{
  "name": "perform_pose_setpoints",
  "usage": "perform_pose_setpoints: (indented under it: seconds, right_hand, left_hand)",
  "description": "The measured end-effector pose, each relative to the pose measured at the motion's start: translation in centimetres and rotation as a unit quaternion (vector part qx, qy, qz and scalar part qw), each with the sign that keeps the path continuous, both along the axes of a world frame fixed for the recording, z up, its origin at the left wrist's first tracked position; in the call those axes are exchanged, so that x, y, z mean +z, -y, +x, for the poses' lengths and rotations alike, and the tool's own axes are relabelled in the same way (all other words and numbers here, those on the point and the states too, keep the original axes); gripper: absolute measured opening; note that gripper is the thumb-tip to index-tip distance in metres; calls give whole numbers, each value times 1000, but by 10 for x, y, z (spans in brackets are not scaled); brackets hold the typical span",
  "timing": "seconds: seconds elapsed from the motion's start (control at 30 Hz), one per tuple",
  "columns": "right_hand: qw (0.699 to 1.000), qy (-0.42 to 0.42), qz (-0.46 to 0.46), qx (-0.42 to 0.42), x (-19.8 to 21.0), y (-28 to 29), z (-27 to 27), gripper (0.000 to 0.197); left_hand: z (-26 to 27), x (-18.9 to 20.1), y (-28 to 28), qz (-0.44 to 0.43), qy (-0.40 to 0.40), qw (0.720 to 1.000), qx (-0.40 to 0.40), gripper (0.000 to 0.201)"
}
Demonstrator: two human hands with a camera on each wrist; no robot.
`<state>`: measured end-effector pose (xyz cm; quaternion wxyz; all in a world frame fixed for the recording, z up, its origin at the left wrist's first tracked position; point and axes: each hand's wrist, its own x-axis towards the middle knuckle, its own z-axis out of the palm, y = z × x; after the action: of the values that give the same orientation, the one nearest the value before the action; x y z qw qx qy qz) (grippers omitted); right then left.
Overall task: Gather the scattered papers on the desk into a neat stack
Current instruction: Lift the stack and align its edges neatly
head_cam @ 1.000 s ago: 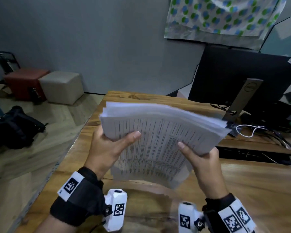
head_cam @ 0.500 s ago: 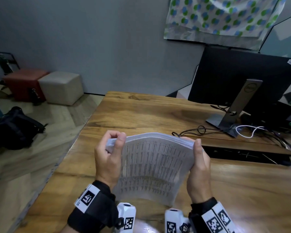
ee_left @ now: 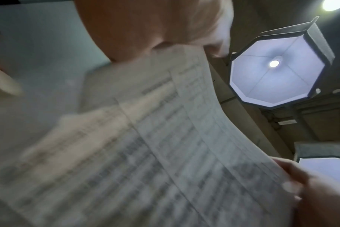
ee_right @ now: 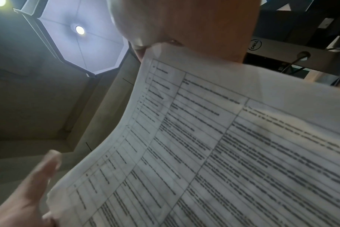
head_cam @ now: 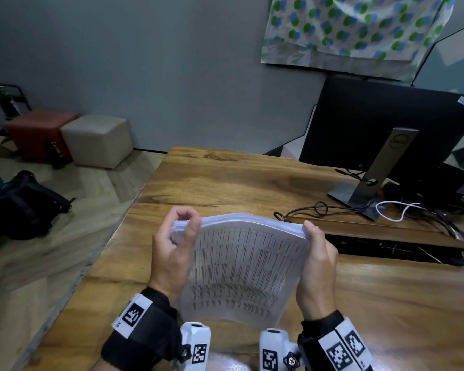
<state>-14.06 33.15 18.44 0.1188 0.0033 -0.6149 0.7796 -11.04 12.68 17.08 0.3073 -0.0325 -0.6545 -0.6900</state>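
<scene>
Head view: 2 hands hold the papers (head_cam: 241, 266) upright on the desk (head_cam: 386, 303); left hand (head_cam: 172, 253) pinches the top corner, right hand (head_cam: 316, 263) clasps the opposite edge.

Black wrist straps (head_cam: 145, 341) carry white tags with square, seemingly coded markers (head_cam: 343, 352).

Grey wall (head_cam: 145, 62) behind a wood desk (head_cam: 225, 183), with a dotted cloth (head_cam: 354, 25) hung at 1 o'clock. Monitor (head_cam: 381, 124) at 2 o'clock. Red (head_cam: 38, 132) and beige (head_cam: 97, 140) stools at 10 o'clock, octagon lamp (ee_left: 278, 67) overhead.
</scene>
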Motion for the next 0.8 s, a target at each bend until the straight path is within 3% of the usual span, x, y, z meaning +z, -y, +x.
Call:
perform_pose_setpoints:
  seconds: [0.07, 0.13, 0.27, 0.37, 0.47, 0.57, 0.6, 0.63, 0.73, 0.8]
  right_hand:
    - [1000, -10, 8, 3, -1, -1, -2, 42]
    - [999, -26, 42, 19, -4, -5, -4, 63]
    - [974, -60, 138, 166, -20, -26, -3, 81]
    - [955, 3, 156, 253, -41, -38, 1, 62]
    - [949, 63, 197, 237, -63, -32, 2, 43]
    - [967, 45, 183, 173, -62, -22, -1, 35]
    - [972, 24, 177, 155, -53, -19, -1, 33]
    - [975, -5, 175, 138, -41, -16, -1, 36]
    - [976, -89, 161, 114, -2, -14, 4, 57]
    - [974, -136, 138, 117, 13, -16, 11, 54]
  left_hand:
    - [1, -4, 13, -62, 41, 994, -85, 63]
    - [0, -13, 27, -98, 105, 980, -136, 52]
    - [-2, -38, 40, -57, 185, 969, -154, 38]
    - [-2, -47, 39, -57, 235, 955, -172, 37]
    - [-5, -52, 34, -53, 278, 945, -166, 33]
    - [-6, -44, 24, -37, 265, 957, -111, 42]
    - [-5, -36, 19, -33, 242, 965, -99, 35]
    - [-3, -25, 15, -33, 207, 973, -93, 29]
    - [3, 8, 10, -41, 103, 990, -86, 37]
    - [8, 21, 10, -36, 54, 993, -97, 38]
